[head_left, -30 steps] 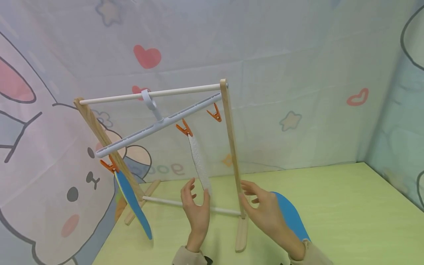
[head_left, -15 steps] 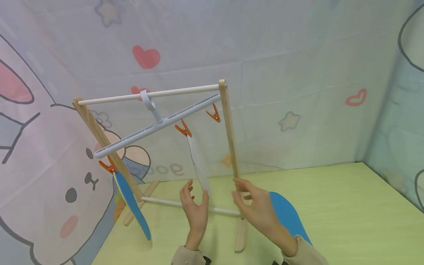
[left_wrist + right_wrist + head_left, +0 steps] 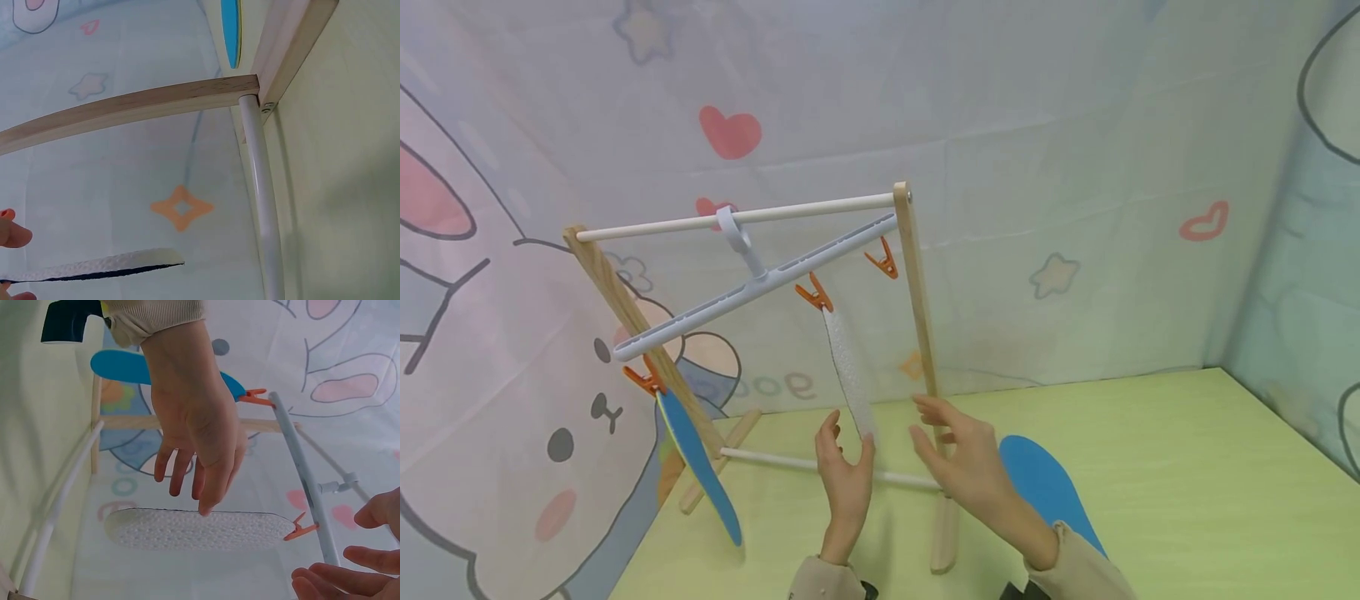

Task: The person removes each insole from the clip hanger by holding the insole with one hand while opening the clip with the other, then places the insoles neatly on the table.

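Right wrist: white insole (image 3: pixel 187 530) broadside | head: nearly edge-on | left hand (image 3: pixel 846 479), right hand (image 3: pixel 967 460): fingers wide

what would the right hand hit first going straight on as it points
Probably the white insole: in the head view, the right hand points up and left toward it, but depth is unclear, so it might miss.

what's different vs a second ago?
The right hand has moved left in the head view, across the rack's right post, toward the hanging white insole. No visible grab or release. The left hand stays near that insole's lower end; the hanger looks unchanged.
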{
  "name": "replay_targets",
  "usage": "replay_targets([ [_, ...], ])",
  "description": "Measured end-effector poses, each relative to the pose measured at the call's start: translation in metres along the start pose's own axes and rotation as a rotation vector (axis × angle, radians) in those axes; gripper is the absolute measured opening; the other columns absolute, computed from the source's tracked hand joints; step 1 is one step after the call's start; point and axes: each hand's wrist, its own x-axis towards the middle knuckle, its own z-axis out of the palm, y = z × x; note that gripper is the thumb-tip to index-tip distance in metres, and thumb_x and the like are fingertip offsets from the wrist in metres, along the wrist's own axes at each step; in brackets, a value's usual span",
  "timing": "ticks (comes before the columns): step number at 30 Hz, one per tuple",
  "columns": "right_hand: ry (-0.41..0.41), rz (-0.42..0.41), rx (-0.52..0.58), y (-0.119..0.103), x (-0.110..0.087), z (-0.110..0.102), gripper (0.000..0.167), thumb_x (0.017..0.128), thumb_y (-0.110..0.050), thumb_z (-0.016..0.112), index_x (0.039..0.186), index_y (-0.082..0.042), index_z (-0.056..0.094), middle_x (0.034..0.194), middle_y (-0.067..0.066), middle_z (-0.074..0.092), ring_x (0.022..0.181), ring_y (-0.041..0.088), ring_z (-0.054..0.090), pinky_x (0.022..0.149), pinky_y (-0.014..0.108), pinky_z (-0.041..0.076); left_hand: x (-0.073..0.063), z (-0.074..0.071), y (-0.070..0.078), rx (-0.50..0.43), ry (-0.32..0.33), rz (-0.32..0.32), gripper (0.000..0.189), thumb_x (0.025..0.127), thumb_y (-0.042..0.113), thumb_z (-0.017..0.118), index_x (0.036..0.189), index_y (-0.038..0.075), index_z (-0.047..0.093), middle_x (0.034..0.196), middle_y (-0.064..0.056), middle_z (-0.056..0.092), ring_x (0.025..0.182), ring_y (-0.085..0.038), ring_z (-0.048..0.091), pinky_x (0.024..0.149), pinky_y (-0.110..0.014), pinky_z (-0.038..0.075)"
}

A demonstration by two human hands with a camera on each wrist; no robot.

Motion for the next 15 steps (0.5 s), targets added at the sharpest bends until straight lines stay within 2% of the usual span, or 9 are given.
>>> replay_targets([
  [9, 0.004, -0.035, 0.014, -0.0008, 0.0060, 0.0057, 0.031, 0.081, -0.011, 0.062, 0.112, -0.006, 0.059, 0.106, 0.009, 0.066, 0.090, 0.020, 0.065, 0.066, 0.024, 0.054, 0.0007, 0.0012, -0.0013, -0.019, -0.045, -0.051, 0.047, 0.079, 0.000, 0.060, 0.122, -0.004, 0.041, 0.124, -0.025, 0.043, 0.113, -0.041, 0.041, 0.091, -0.055, 0.036],
  [15, 0.009, -0.034, 0.001, -0.0016, 0.0090, 0.0096, 0.033, 0.081, -0.010, 0.063, 0.113, -0.006, 0.059, 0.105, 0.009, 0.066, 0.091, 0.021, 0.065, 0.066, 0.026, 0.055, 0.0003, 0.0029, -0.0078, -0.003, -0.081, -0.051, 0.046, 0.080, 0.001, 0.060, 0.121, -0.007, 0.041, 0.123, -0.026, 0.044, 0.111, -0.042, 0.042, 0.090, -0.055, 0.038],
])
